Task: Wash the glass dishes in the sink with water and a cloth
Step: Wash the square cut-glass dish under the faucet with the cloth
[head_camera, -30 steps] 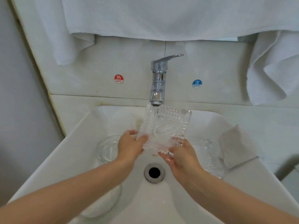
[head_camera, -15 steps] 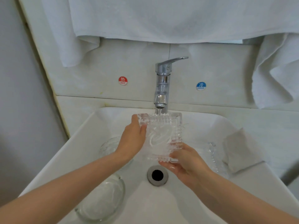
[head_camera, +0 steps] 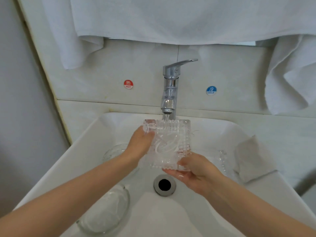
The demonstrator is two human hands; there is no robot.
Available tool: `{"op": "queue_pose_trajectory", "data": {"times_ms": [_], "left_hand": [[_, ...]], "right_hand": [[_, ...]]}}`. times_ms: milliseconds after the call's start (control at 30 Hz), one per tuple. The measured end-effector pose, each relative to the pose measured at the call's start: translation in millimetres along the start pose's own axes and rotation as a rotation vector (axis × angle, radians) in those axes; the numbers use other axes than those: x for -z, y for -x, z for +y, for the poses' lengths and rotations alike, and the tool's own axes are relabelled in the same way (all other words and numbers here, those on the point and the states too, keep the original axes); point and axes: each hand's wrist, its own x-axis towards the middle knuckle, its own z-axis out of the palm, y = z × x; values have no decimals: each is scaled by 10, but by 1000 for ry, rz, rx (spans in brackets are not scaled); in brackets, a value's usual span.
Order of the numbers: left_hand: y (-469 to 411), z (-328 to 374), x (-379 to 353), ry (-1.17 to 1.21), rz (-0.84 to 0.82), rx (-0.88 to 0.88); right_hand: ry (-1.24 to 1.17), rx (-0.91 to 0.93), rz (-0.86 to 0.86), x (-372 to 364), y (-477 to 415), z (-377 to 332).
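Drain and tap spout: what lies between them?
In the head view, the square glass dish sits between tap spout and drain, held by left hand and right hand under running water.

Two hands are holding a square glass dish (head_camera: 169,142) over the white sink (head_camera: 82,151). The left hand (head_camera: 139,146) is gripping its left edge, and the right hand (head_camera: 196,170) is holding its bottom corner. Water is running from the silver tap (head_camera: 170,89) onto the top of the dish. A round glass bowl (head_camera: 106,212) is lying in the sink. A grey cloth (head_camera: 253,159) is sitting on the sink's right rim.
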Motion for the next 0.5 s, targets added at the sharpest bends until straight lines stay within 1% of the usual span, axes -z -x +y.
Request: {"op": "queue_pose_trajectory", "data": {"times_ms": [67,133,200,233,267,333,367,433,500], "left_hand": [[124,-77,-10,149,-71,136],[233,-90,-8,293,-167,221],[290,-72,5,392,-187,232],[316,-54,16,427,-180,232],[330,-38,27,463,-173,244],[348,-12,56,504,-178,280],[362,0,68,485,-198,288],[411,30,61,410,-263,289],[451,62,38,369,-331,303]], "right_hand": [[17,-7,4,11,2,-43],[20,-47,-26,24,9,-104],[162,-73,-90,61,-4,-173],[293,-66,-99,94,-34,-194],[441,-36,-97,101,-32,-218],[703,148,0,140,-94,-236],[740,242,49,156,-130,-240],[666,349,124,165,-161,-241],[589,408,182,184,-207,-219]]}}
